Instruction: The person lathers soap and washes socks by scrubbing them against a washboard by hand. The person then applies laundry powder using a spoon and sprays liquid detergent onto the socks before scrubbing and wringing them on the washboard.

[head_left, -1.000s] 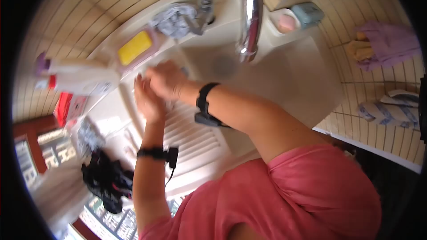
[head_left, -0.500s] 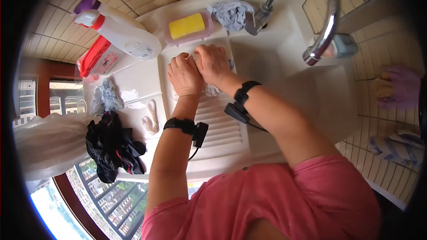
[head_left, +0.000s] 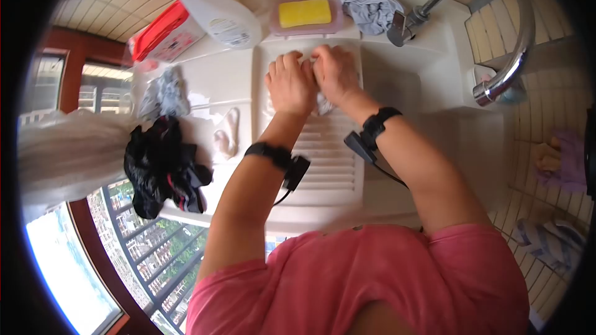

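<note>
Side by side, my left hand (head_left: 291, 84) and my right hand (head_left: 336, 75) press at the upper end of the ribbed washboard (head_left: 326, 167) of a white laundry sink. Both have curled fingers around a small light-coloured cloth (head_left: 324, 105). Most of that cloth is hidden under the hands; a whitish, wet-looking bit shows below my right hand. Just beyond the hands, a yellow block (head_left: 304, 13), soap or sponge, rests in a pinkish dish (head_left: 276, 25). A crumpled grey-blue cloth (head_left: 372, 11) lies right of the dish.
A curved chrome faucet (head_left: 528, 31) arches over the basin (head_left: 428, 155) on the right. On the left are a white spray bottle (head_left: 220, 12), a red-topped packet (head_left: 164, 34), a bluish cloth (head_left: 167, 93), a translucent strap-like item (head_left: 228, 133) and black clothing (head_left: 164, 167).
The view has shifted, so the sink and its surroundings sit farther right and higher. My hands stay together on the cloth, with the fingers slightly repositioned.
</note>
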A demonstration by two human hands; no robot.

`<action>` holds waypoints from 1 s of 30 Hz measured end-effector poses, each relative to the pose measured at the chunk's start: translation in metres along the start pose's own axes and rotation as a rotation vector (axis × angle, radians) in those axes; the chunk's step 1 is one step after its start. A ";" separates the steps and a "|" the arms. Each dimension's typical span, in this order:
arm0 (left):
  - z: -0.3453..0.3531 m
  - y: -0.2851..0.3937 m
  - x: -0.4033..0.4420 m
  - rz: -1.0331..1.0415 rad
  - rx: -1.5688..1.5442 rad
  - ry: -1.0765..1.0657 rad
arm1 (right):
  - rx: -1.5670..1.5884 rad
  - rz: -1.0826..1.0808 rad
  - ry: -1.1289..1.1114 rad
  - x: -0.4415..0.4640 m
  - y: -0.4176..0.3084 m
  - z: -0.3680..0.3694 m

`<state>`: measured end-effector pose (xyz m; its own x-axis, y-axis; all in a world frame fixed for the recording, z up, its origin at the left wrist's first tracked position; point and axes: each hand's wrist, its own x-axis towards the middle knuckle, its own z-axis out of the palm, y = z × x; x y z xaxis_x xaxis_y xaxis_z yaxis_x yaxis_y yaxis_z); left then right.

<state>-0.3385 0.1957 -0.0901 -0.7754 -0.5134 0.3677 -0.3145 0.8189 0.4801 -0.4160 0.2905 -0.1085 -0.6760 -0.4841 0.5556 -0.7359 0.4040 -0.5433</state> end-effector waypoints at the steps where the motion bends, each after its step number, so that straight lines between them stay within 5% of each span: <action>1: -0.002 0.002 0.004 -0.032 0.041 0.058 | -0.071 -0.001 0.035 0.003 -0.001 0.002; 5: -0.039 0.010 -0.063 0.003 0.112 -0.258 | 0.119 -0.073 -0.069 -0.059 -0.026 -0.035; 6: -0.039 0.002 -0.100 0.152 0.011 -0.107 | 0.238 -0.090 -0.113 -0.086 -0.036 -0.049; 9: -0.064 -0.004 -0.134 0.323 -0.150 -0.227 | 0.237 -0.119 -0.217 -0.111 -0.061 -0.071; 13: -0.025 -0.010 -0.041 0.155 -0.051 -0.215 | 0.058 0.011 -0.069 -0.034 -0.025 -0.015; 15: -0.015 -0.010 -0.017 0.143 -0.086 0.052 | 0.050 0.055 0.016 -0.007 -0.017 0.000; 17: -0.008 -0.008 -0.033 0.002 0.005 0.086 | -0.011 0.161 -0.033 -0.015 -0.028 -0.009; 20: -0.050 0.008 -0.092 0.040 -0.098 -0.272 | 0.170 -0.024 -0.055 -0.076 -0.042 -0.048; 22: -0.072 0.001 -0.150 0.239 -0.161 -0.372 | 0.267 -0.108 -0.219 -0.115 -0.054 -0.082; 25: -0.039 0.000 -0.125 0.287 -0.094 -0.182 | 0.236 -0.050 -0.241 -0.097 -0.034 -0.051; 30: 0.002 -0.003 -0.014 0.068 -0.120 -0.002 | 0.106 -0.006 0.094 -0.003 -0.003 -0.003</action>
<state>-0.3277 0.2009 -0.0985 -0.7935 -0.4574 0.4013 -0.1937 0.8151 0.5460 -0.4119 0.2928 -0.1065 -0.6761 -0.4094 0.6126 -0.7349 0.3146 -0.6008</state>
